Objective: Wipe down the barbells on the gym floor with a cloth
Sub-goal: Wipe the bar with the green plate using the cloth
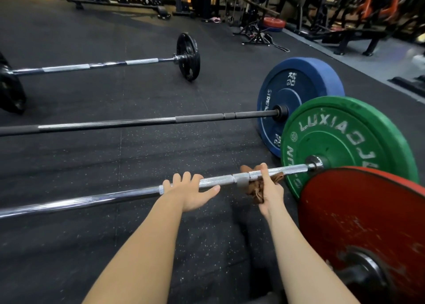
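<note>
A chrome barbell (92,199) with a green plate (345,142) lies across the floor in front of me. My left hand (190,192) sits under the bar with its fingers curled over the top. My right hand (268,188) grips a brown cloth (255,189) wrapped round the bar near the green plate, thumb over the bar. Behind it lie a dark barbell (138,122) with a blue plate (296,92) and a farther chrome barbell (92,65) with black plates (188,56).
A red plate (358,223) on another bar stands close at my right, beside my right forearm. Black rubber flooring (115,246) spreads around. Racks, benches and stacked plates (273,24) line the back and right side.
</note>
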### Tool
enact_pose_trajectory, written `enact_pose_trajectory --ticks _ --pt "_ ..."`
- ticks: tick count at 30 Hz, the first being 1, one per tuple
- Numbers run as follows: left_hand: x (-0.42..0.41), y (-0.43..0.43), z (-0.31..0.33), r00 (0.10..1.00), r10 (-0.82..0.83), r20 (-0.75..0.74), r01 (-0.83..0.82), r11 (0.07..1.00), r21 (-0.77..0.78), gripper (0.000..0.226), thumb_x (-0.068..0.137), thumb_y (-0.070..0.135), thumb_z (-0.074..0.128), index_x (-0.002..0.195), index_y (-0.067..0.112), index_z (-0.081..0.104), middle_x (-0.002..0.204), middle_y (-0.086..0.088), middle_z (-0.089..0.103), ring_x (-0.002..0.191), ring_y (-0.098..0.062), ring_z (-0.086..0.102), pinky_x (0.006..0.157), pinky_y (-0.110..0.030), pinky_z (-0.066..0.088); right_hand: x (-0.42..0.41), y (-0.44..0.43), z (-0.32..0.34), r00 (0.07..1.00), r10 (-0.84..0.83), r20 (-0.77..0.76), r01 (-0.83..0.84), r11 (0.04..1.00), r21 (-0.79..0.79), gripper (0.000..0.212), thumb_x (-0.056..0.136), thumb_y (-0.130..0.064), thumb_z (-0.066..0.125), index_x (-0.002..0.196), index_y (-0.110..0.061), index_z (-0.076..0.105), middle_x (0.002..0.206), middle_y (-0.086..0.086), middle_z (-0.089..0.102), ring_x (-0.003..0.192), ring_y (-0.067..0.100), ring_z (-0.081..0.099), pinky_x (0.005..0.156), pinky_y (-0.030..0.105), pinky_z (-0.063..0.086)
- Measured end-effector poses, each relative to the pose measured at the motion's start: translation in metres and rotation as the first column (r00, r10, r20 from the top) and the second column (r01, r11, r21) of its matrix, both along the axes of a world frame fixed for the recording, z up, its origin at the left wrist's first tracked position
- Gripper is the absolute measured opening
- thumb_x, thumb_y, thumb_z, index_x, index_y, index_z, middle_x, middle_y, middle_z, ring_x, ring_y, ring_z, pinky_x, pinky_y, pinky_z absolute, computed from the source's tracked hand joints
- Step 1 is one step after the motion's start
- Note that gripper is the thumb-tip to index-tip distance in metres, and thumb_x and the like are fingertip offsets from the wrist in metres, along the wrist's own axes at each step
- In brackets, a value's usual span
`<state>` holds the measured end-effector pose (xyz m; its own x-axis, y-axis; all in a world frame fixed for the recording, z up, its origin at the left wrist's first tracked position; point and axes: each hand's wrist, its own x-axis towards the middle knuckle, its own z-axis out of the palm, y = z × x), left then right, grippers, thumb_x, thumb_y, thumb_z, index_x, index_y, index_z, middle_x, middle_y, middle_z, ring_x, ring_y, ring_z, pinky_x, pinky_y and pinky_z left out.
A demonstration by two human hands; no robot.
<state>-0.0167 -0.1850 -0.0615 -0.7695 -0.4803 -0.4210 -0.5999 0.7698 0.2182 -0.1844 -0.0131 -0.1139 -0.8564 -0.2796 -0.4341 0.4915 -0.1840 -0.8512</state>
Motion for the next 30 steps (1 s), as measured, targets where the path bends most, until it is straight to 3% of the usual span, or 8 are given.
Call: enact_pose_trajectory --ticks 5,8,10,16,19,21,26,30 --pt "-0.002 -0.001 -0.002 1.000 0.000 0.006 0.000 1.000 -0.007 0.081 0.089 0.087 0.018 0.151 0.037 0.032 0.147 0.002 0.036 0.137 -0.028 0.029 0.113 -0.049 0.023 -0.001 0.009 0.001 0.952 0.276 -0.135 -0.269 0.961 0.067 0.037 0.084 -0.031 0.080 0.112 -0.009 0.069 0.122 0.006 0.074 0.105 0.021 0.070 0.085 0.033 0.053" --pt "-0.005 -0.002 -0.003 1.000 0.003 0.013 -0.002 1.000 -0.024 0.081 0.087 0.088 0.018 0.149 0.038 0.034 0.146 0.002 0.037 0.135 -0.027 0.030 0.112 -0.049 0.024 0.006 0.006 -0.002 0.788 0.556 -0.265 -0.555 0.827 0.084 0.042 0.093 -0.007 0.070 0.131 0.004 0.056 0.139 0.005 0.064 0.133 0.018 0.057 0.110 0.034 0.042" --pt "-0.005 -0.002 -0.004 1.000 0.004 0.013 -0.003 1.000 -0.027 0.082 0.087 0.089 0.018 0.148 0.038 0.035 0.146 0.002 0.037 0.135 -0.028 0.030 0.112 -0.049 0.024 0.003 0.008 -0.003 0.735 0.622 -0.269 -0.620 0.778 0.104 0.044 0.091 0.002 0.070 0.131 0.006 0.053 0.141 0.010 0.063 0.134 0.020 0.056 0.111 0.035 0.043" --pt "-0.004 -0.003 -0.003 1.000 0.001 0.007 -0.001 1.000 -0.024 0.083 0.088 0.088 0.017 0.150 0.037 0.033 0.148 0.001 0.037 0.136 -0.028 0.030 0.113 -0.049 0.023 -0.013 0.015 -0.009 0.855 0.493 -0.158 -0.422 0.841 0.338 0.032 0.080 0.007 0.078 0.109 -0.005 0.074 0.107 0.015 0.077 0.089 0.025 0.074 0.081 0.037 0.059" --pt "-0.004 -0.003 -0.003 1.000 0.004 0.009 -0.004 1.000 -0.018 0.084 0.087 0.089 0.017 0.151 0.036 0.033 0.149 0.001 0.036 0.137 -0.028 0.030 0.113 -0.050 0.023 -0.019 0.013 -0.005 0.957 0.234 -0.172 -0.167 0.928 0.334 0.024 0.083 0.011 0.071 0.092 -0.010 0.079 0.079 0.010 0.075 0.050 0.014 0.045 0.041 0.023 0.035" --pt "-0.005 -0.003 -0.003 1.000 0.003 0.015 -0.003 1.000 -0.011 0.085 0.087 0.089 0.017 0.151 0.036 0.032 0.149 0.001 0.036 0.138 -0.029 0.029 0.114 -0.050 0.023 -0.025 0.015 -0.005 0.971 0.154 -0.184 -0.086 0.939 0.332 0.027 0.085 0.012 0.069 0.094 -0.012 0.078 0.073 0.003 0.075 0.049 0.011 0.039 0.038 0.021 0.030" --pt "-0.006 -0.004 -0.001 1.000 0.009 0.024 -0.009 1.000 -0.010 0.084 0.087 0.089 0.018 0.150 0.036 0.034 0.148 0.001 0.036 0.136 -0.028 0.030 0.113 -0.050 0.023 -0.008 0.007 -0.007 0.922 0.332 -0.199 -0.277 0.925 0.261 0.038 0.089 0.007 0.066 0.115 -0.017 0.077 0.109 -0.006 0.078 0.062 0.005 0.053 0.043 0.018 0.030" --pt "-0.006 -0.004 -0.002 1.000 0.014 0.011 -0.014 1.000 -0.016 0.084 0.087 0.089 0.018 0.152 0.036 0.031 0.149 0.002 0.035 0.137 -0.028 0.029 0.113 -0.049 0.023 -0.017 0.008 -0.017 0.956 0.242 -0.165 -0.155 0.895 0.419 0.035 0.079 -0.005 0.080 0.113 -0.005 0.071 0.086 0.006 0.075 0.045 0.004 0.052 0.039 0.020 0.037"
